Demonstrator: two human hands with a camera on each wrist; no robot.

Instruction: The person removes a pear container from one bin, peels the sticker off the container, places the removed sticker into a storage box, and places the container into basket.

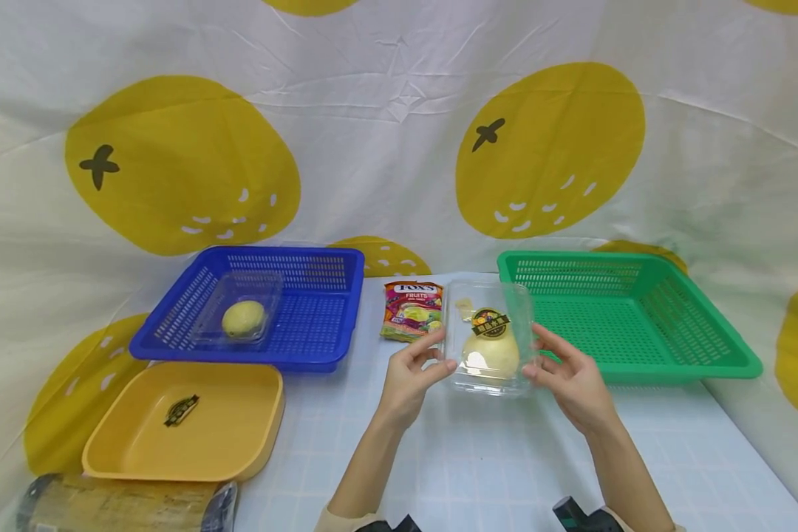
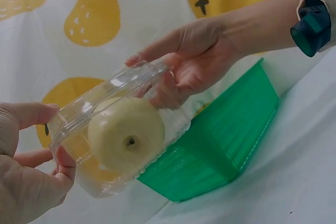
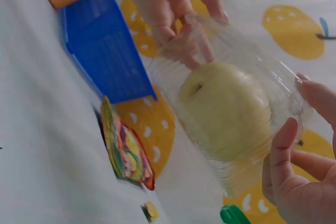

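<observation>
A clear plastic clamshell box (image 1: pixel 454 380) is held up over the table, its lid closed over a round, pale yellow fruit (image 1: pixel 490 360). A black and gold sticker (image 1: pixel 490 323) shows on the lid. My left hand (image 1: pixel 406 380) pinches the box's left side between thumb and fingers. On the opposite side my right hand (image 1: pixel 575 384) pinches the edge the same way. In the left wrist view the fruit (image 2: pixel 126 129) shows its dark-dotted end through the plastic. The right wrist view shows the box (image 3: pixel 228 174) tilted, fingertips at its rim.
Behind the box lies a FOX'S fruit candy bag (image 1: pixel 412 310). A blue basket (image 1: pixel 319 358) at left holds another boxed fruit (image 1: pixel 242 318). A green basket (image 1: pixel 678 369) stands at right. A yellow tray (image 1: pixel 239 414) holds a sticker (image 1: pixel 182 411), with a transparent cylindrical container (image 1: pixel 126 506) before it.
</observation>
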